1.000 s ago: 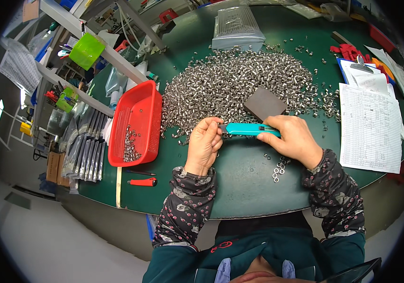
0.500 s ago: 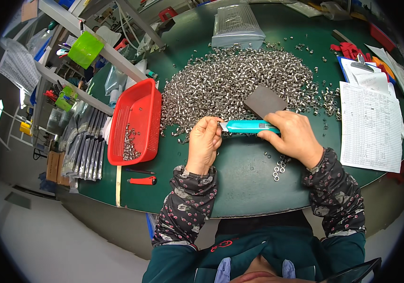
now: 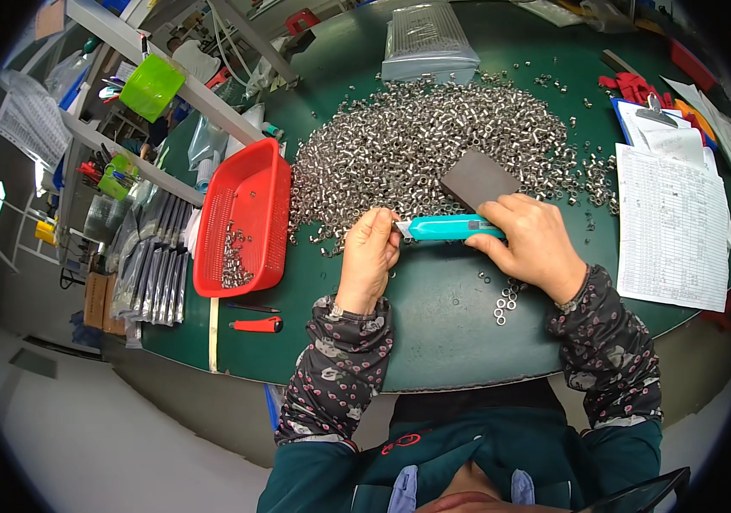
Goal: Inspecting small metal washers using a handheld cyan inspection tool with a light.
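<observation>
The right hand (image 3: 529, 245) is closed around a teal utility knife (image 3: 446, 227), holding it level over the middle of the green worktop (image 3: 434, 333), its tip pointing at the left hand (image 3: 370, 256). The left hand is curled, fingertips pinched at the knife's tip, apparently on one small metal piece; the piece itself is too small to make out. Just beyond both hands a big heap of small silver metal parts (image 3: 434, 141) spreads toward the far edge, with a dark grey block (image 3: 478, 179) resting on its near side. A red basket (image 3: 241, 218) with a few parts stands toward the left edge. To do this well, I judge the blade should work away from the pinching fingers, with light pressure, both wrists braced on the worktop, and the pinch kept firm so the small part cannot spin or slip.
</observation>
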`<state>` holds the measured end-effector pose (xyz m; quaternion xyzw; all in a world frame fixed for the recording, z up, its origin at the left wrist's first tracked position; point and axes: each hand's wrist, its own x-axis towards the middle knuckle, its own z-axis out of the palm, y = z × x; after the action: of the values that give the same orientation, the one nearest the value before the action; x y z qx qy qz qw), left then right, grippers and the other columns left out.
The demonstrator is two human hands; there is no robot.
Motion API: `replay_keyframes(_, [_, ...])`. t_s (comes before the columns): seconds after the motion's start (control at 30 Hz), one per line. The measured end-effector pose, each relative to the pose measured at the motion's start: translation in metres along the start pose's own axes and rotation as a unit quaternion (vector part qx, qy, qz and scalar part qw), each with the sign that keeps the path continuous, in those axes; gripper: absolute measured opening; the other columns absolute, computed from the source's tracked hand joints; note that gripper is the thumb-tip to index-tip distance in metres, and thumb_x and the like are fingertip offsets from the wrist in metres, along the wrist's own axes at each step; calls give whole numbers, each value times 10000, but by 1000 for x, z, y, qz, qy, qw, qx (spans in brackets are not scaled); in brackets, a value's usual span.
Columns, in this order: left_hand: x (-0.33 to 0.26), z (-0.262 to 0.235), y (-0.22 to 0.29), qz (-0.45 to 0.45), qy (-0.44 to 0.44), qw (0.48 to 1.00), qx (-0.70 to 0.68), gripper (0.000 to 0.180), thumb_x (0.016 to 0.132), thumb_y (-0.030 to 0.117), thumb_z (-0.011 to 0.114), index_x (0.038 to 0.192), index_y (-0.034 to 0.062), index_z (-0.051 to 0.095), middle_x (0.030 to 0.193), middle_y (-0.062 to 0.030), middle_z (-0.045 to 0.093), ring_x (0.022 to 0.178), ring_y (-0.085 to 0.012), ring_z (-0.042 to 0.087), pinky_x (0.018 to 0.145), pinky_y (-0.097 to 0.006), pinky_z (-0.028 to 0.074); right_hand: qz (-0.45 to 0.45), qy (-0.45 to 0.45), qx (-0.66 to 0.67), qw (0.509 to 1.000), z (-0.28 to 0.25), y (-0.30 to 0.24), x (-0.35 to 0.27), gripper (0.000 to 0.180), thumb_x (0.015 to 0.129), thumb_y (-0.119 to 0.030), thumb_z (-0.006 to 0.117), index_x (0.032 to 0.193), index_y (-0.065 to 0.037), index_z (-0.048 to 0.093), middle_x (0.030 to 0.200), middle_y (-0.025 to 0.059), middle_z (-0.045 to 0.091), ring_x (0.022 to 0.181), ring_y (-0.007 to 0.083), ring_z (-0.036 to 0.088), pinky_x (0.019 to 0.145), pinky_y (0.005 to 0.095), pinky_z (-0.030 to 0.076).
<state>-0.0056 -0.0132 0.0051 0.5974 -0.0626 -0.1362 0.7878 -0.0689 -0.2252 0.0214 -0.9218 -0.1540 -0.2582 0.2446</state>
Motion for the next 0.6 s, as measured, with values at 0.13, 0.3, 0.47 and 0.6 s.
replay_keyframes(0.13, [0,-2,1,-12,-6,1000,15,246,934,265,453,829,56,529,587,25,449,416,-19,307,359,-160,215,-3,3,2,1000,0,-1,0,238,718,-296,654,779,-76,585,670,83,541,656,261,564,558,383,441])
replay_keyframes(0.3, [0,-2,4,-39,-11,999,22,255,934,266,454,798,61,524,582,29,441,410,-12,301,358,-149,223,-7,-13,-2,1000,-4,-2,0,263,714,-282,667,834,-58,599,692,86,542,661,268,557,560,378,440])
replay_keyframes(0.47, [2,-13,7,-80,-76,993,32,252,919,289,485,765,93,528,606,50,458,431,1,318,357,-136,225,-32,0,-10,999,-5,0,1,253,701,-271,672,813,-62,586,680,79,513,657,258,541,557,373,434])
replay_keyframes(0.6, [3,-14,12,-109,-96,988,52,266,920,270,484,729,88,520,579,54,449,414,-2,303,349,-146,217,-55,10,-26,998,-7,1,1,253,683,-264,677,801,-67,569,676,72,483,650,246,519,554,365,422])
